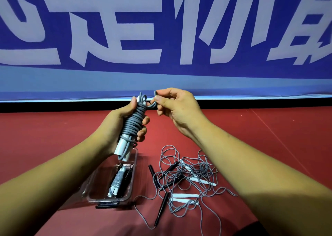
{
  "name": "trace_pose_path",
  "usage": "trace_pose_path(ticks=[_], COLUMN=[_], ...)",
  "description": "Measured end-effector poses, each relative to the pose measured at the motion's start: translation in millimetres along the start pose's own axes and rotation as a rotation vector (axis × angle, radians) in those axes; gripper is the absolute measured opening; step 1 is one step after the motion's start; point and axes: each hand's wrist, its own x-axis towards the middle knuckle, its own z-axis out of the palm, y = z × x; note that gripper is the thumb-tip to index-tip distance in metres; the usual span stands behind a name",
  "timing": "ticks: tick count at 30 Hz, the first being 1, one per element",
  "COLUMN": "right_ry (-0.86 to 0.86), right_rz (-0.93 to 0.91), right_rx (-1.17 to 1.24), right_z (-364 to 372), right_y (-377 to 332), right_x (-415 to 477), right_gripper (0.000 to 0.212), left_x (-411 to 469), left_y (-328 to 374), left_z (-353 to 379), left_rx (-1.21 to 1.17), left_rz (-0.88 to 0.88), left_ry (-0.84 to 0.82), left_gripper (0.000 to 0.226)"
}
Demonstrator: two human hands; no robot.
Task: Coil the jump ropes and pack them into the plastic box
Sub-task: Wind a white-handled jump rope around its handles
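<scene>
My left hand (124, 126) grips a coiled jump rope (133, 124): grey cord wound tightly round two white handles, held upright in front of me. My right hand (172, 108) pinches the cord's free end loop at the top of the coil. Below on the floor stands a clear plastic box (132, 180) with black latches, holding two coiled ropes, one with white handles and one black. To the right of the box lies a tangle of loose ropes (186, 180) with grey cords, white handles and black handles.
The floor is a red mat (45, 133). A blue banner (161, 38) with large white characters hangs across the back, ending at a black strip. One black handle (161, 208) with its cord trails toward me from the tangle.
</scene>
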Motion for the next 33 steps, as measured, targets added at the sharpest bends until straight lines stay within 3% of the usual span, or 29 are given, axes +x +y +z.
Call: trace_pose_path(ticks=[6,11,15,20,24,33], right_ry=[-0.112,-0.092,-0.062,-0.158,-0.236,-0.218], right_rz=[-0.118,-0.150,-0.236,-0.342,-0.349,-0.224], right_rx=[-0.585,-0.847,-0.942,-1.049,-1.094,-0.998], right_z=[-4.8,-5.6,-2.1,-1.7,-3.6,-0.4], right_y=[-11.2,-11.8,-13.2,-14.0,-15.5,-8.1], right_x=[-1.4,0.7,-3.5,-6.5,-6.7,-4.6], right_gripper=[0.014,0.011,0.012,0.042,0.028,0.010], left_x=[1.3,2.3,2.3,-1.7,-5.5,-7.2], left_y=[-1.3,0.1,3.6,10.2,15.2,11.0], left_z=[-3.3,-0.9,0.7,-1.8,-7.1,-13.3], left_rx=[0.032,0.118,0.217,0.235,0.255,0.185], left_rz=[-0.040,-0.038,-0.018,-0.084,-0.172,-0.270], left_ry=[-0.001,-0.010,-0.027,-0.104,-0.143,-0.126], left_gripper=[0.046,0.047,0.048,0.045,0.042,0.042])
